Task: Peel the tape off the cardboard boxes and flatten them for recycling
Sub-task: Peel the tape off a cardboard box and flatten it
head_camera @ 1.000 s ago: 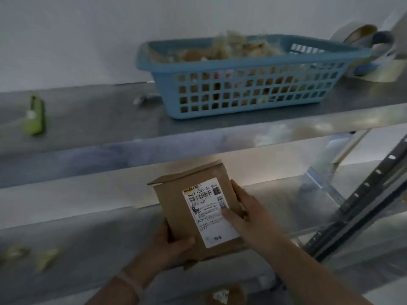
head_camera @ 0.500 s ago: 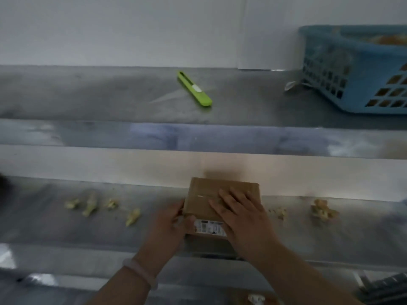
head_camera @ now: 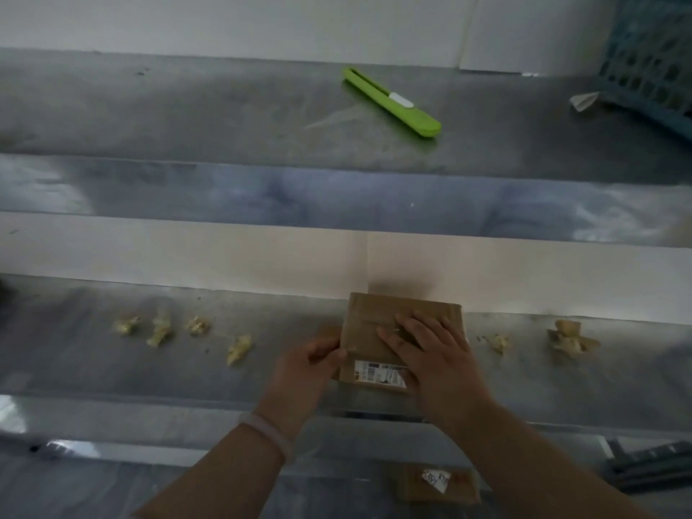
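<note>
Small brown cardboard box (head_camera: 369,324) is lying on the lower steel shelf (head_camera: 93,372); right hand (head_camera: 430,355) is pressing flat on top, fingers (head_camera: 393,340) spread, probably steadying it; left hand (head_camera: 305,367) is pinching its left edge, seemingly to start peeling.

Premises present as a storage or sorting area. Evidence: upper shelf (head_camera: 149,114) and lower shelf (head_camera: 75,365) of bare steel against a plain white wall (head_camera: 262,24). Cutter (head_camera: 391,102) and basket (head_camera: 651,61) lie above. Crumpled scraps (head_camera: 161,327) and a labelled box (head_camera: 374,324) lie below.
</note>
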Demonstrator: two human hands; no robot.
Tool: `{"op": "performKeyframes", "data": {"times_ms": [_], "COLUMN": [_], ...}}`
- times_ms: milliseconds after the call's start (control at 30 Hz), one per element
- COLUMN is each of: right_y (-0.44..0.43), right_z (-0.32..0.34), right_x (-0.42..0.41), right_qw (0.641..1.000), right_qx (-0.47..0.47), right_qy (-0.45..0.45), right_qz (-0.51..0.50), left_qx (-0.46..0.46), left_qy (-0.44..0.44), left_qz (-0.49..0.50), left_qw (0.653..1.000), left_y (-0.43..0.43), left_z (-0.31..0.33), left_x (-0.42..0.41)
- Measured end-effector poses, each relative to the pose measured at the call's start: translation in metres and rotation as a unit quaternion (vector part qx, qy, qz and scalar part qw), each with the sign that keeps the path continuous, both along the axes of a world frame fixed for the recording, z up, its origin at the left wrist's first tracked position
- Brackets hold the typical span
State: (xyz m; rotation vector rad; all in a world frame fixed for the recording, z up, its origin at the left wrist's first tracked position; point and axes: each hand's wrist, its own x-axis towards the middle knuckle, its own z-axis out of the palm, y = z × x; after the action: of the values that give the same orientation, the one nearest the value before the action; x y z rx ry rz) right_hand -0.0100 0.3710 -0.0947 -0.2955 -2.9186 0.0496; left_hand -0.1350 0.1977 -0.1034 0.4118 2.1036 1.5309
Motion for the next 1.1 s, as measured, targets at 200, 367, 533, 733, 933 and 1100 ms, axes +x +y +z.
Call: {"op": "performKeyframes", "data": {"times_ms": [200,367,533,733,933,1100], "right_y": [0.0,0.002,0.003,0.004,0.003,0.002], "right_z": [-0.009,-0.013,-0.016,-0.017,-0.015,-0.014], "right_x": [0.002,0.002,0.003,0.004,0.002,0.002], "right_qw": [1.0,0.998,0.998,0.998,0.998,0.999], "right_qx": [0.007,0.002,-0.001,0.001,-0.001,0.008], "right_qy": [0.03,0.054,0.061,0.056,0.056,0.051], "right_qz": [0.002,0.006,0.012,0.01,0.005,0.0], "left_qx": [0.034,0.011,0.031,0.027,-0.032,-0.004], "left_qy": [-0.073,-0.071,-0.175,-0.188,-0.118,-0.116], "left_qz": [0.034,-0.013,-0.075,-0.06,-0.043,-0.01], "left_qw": [0.996,0.997,0.981,0.98,0.992,0.993], "left_y": [0.001,0.0,-0.002,-0.002,0.003,-0.001], "left_z": [-0.005,-0.003,-0.003,-0.006,0.001,-0.001], "left_x": [-0.003,-0.008,-0.017,-0.018,-0.021,-0.016]}}
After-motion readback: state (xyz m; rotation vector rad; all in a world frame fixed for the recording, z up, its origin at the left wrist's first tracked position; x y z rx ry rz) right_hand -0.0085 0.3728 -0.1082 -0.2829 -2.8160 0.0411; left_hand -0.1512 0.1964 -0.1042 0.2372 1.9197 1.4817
